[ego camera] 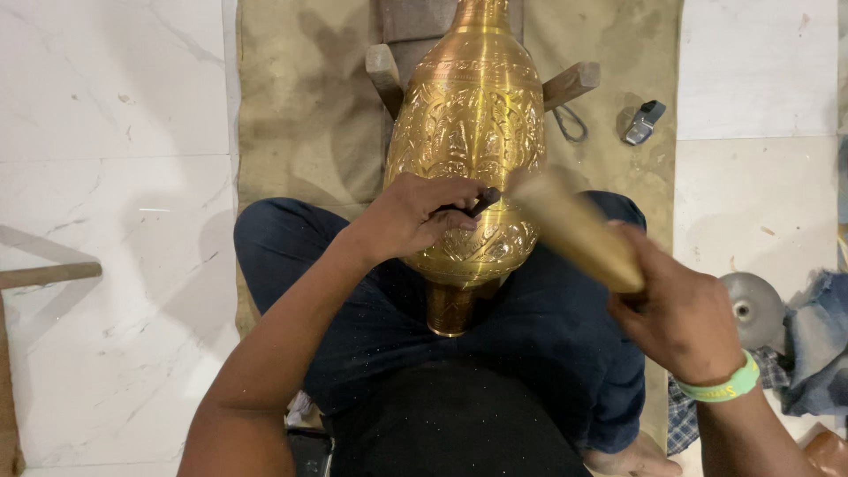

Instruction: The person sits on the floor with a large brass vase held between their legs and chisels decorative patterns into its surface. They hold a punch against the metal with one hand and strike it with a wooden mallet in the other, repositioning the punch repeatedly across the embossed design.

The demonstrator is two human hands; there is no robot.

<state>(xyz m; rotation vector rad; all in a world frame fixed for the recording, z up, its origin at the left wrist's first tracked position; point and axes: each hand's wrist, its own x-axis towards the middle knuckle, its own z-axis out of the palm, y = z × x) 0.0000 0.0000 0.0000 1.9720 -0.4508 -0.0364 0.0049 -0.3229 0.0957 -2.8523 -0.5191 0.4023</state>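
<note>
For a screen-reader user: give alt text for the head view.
A seated person's left hand presses a small dark chisel against an engraved brass vase lying across their lap, while the right hand swings a blurred wooden mallet toward it.

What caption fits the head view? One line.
Left hand holds a chisel on a brass vase; right hand swings a mallet.

The vase (468, 150) across my lap shines golden brass, covered in engraved floral and leaf bands, with plain polished gold at its neck. Beneath the vase lies a dull khaki cloth (300, 115), mottled with darker stains. Beside the cloth, the floor (106, 132) is white marble with faint grey veins. My trousers (380, 327) under the vase are dark navy. The mallet (579, 231) is pale tan wood, and my wristband (726, 386) is light green.
</note>
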